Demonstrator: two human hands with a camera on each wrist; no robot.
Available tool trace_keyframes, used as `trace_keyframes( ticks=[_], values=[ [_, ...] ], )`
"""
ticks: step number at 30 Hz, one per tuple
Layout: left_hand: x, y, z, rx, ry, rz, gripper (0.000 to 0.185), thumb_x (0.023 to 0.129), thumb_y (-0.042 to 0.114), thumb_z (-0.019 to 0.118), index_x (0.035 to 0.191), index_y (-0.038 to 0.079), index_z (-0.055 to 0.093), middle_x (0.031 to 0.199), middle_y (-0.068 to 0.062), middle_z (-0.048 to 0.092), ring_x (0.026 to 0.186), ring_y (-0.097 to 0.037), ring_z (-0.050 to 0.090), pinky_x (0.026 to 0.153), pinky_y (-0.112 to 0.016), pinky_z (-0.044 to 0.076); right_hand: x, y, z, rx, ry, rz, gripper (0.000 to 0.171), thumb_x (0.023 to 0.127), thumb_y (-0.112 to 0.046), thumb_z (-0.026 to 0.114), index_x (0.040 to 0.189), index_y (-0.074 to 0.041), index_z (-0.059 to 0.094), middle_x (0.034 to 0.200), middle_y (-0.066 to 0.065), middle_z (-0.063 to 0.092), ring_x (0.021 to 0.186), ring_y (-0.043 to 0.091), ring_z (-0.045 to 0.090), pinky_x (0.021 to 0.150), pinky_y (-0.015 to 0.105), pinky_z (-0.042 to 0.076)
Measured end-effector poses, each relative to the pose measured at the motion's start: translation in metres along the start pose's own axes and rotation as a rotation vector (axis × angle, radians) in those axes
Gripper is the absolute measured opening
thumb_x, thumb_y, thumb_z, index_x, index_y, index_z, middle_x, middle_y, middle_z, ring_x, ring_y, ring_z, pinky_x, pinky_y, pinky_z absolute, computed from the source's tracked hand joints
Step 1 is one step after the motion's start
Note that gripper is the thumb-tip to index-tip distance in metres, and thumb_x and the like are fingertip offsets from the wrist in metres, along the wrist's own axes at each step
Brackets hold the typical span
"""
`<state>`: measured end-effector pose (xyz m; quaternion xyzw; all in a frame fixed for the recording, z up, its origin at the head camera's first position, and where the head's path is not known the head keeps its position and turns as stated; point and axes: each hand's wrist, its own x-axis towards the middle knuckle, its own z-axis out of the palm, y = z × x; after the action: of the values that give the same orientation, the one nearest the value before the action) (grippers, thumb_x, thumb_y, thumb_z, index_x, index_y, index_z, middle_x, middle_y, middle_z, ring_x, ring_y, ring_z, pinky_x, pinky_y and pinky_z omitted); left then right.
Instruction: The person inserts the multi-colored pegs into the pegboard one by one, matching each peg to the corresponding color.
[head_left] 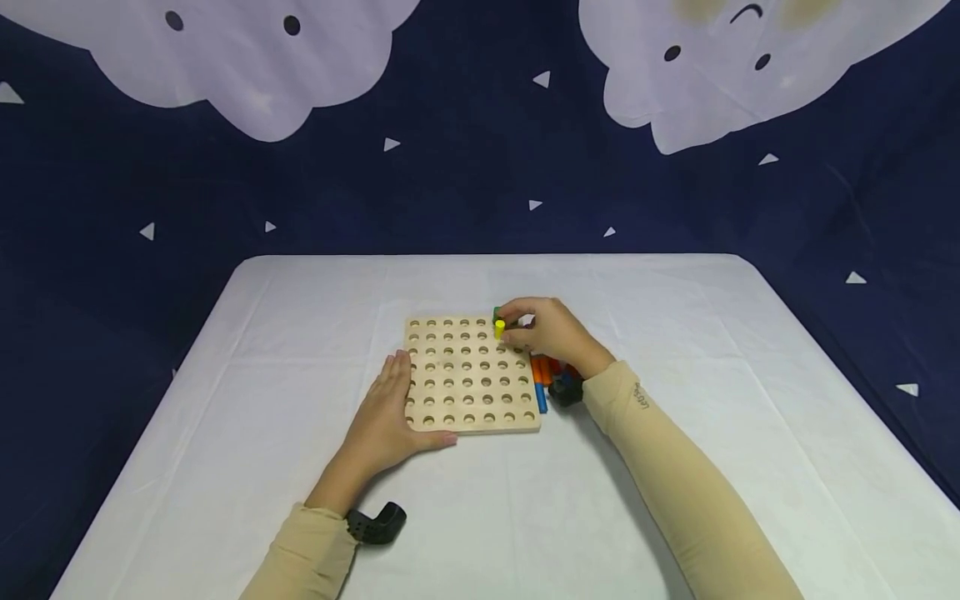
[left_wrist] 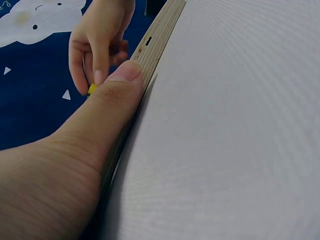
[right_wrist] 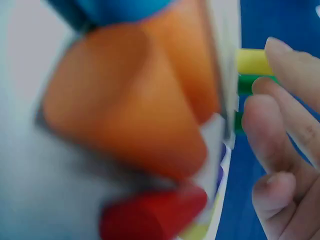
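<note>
A square wooden pegboard [head_left: 457, 374] with rows of round holes lies on the table. My left hand [head_left: 382, 412] rests against its near left corner, straight fingers along the left side and thumb along the front edge; the thumb [left_wrist: 107, 100] fills much of the left wrist view. Over the board's far right part, my right hand [head_left: 551, 329] pinches a yellow peg [head_left: 499, 330] between thumb and index finger. The peg is upright at the board's surface, its lower end close to a hole. Beside it, green pegs [right_wrist: 248, 84] stick up from the board, partly hidden by the right hand.
Along the board's right side lie loose pegs: a blue peg [head_left: 541, 398], orange pegs [right_wrist: 125, 100] and a red peg [right_wrist: 155, 215], with others partly covered by the right wrist. White cloth covers the table [head_left: 300, 325]; a dark blue patterned curtain [head_left: 465, 183] hangs behind.
</note>
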<state>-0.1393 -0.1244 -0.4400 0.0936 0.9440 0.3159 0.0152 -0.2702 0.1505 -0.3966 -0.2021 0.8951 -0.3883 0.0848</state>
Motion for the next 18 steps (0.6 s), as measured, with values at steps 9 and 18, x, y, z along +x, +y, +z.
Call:
trace_keyframes(
  ticks=[9,18],
  values=[
    [0.000,0.000,0.000,0.002,0.012,0.007,0.146,0.058,0.070,0.083,0.158,0.000,0.004,0.167,-0.016,0.002,0.156,-0.033,0.003,0.126,-0.052,0.011,-0.017,0.024,-0.037,-0.088,0.170,0.081,0.033,0.093,-0.032,0.070,0.122,-0.015,0.069,0.110,0.004,0.069,0.074,0.024,0.055,0.065,0.030,0.050],
    [0.001,0.000,0.002,-0.007,0.010,0.008,0.146,0.058,0.072,0.082,0.158,0.001,0.003,0.167,-0.015,0.002,0.156,-0.033,0.003,0.126,-0.052,0.011,-0.015,0.041,-0.047,-0.246,-0.048,0.145,0.041,0.092,-0.026,0.070,0.131,-0.014,0.063,0.112,0.010,0.067,0.099,0.026,0.056,0.094,0.043,0.048]
  ],
)
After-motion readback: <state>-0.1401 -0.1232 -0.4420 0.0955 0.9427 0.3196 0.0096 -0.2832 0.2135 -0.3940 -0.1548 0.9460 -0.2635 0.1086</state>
